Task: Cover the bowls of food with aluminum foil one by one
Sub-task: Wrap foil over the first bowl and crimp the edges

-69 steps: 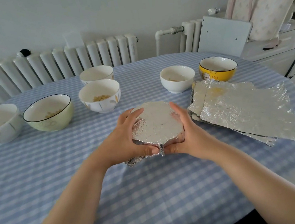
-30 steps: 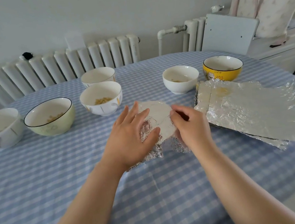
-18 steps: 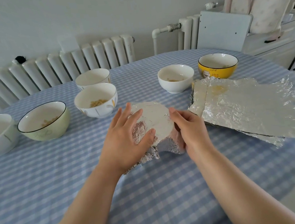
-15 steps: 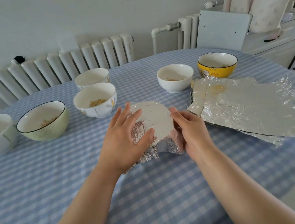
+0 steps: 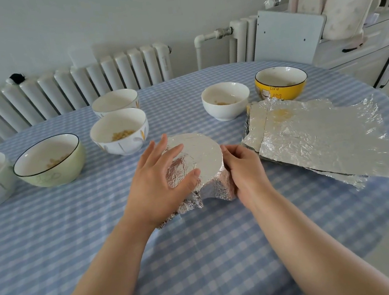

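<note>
Since the earlier frames the right hand point(image 5: 244, 169) has shifted from the near rim to the right flank of the foil-covered bowl point(image 5: 198, 157), fingers curled against the crumpled foil skirt. The left hand point(image 5: 162, 185) lies flat on the left side, fingers straight, thumb on the smooth foil top. The bowl sits between both sets of fingers on a blue-checked tablecloth point(image 5: 201, 255) (round table, white ribbed radiator point(image 5: 79, 82) behind). Right of the right fingers: stacked creased foil sheets point(image 5: 321, 142). Beyond the fingertips: open glossy ceramic bowls, including a yellow bowl point(image 5: 280, 84).
</note>
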{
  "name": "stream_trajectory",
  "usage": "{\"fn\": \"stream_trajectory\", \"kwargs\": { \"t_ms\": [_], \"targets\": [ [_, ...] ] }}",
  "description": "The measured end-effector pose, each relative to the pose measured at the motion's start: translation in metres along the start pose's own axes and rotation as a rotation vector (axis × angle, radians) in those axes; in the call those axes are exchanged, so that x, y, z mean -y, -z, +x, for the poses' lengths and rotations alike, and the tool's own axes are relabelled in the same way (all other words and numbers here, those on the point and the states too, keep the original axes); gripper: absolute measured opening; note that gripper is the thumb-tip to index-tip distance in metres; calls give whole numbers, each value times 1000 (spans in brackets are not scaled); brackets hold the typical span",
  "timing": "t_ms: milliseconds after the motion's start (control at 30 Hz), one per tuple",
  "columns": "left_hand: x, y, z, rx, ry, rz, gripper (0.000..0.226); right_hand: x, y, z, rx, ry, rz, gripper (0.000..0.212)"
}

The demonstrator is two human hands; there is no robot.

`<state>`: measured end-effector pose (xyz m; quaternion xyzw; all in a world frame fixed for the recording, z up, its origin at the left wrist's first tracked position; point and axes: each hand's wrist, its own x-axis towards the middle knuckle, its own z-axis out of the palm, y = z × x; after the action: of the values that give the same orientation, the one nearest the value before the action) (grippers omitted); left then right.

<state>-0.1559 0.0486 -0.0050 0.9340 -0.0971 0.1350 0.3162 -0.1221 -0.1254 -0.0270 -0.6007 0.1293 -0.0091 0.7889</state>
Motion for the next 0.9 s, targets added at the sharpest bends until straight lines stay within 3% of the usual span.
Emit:
{"fn": "stream_trajectory", "kwargs": {
  "t_ms": [667, 900],
  "targets": [
    [2, 1, 3, 26, -5, 31, 84, 2, 0, 10, 74, -86, -3, 19],
    [0, 5, 4, 67, 10, 51, 88, 3, 9, 7, -55, -28, -58, 25]
  ]
}}
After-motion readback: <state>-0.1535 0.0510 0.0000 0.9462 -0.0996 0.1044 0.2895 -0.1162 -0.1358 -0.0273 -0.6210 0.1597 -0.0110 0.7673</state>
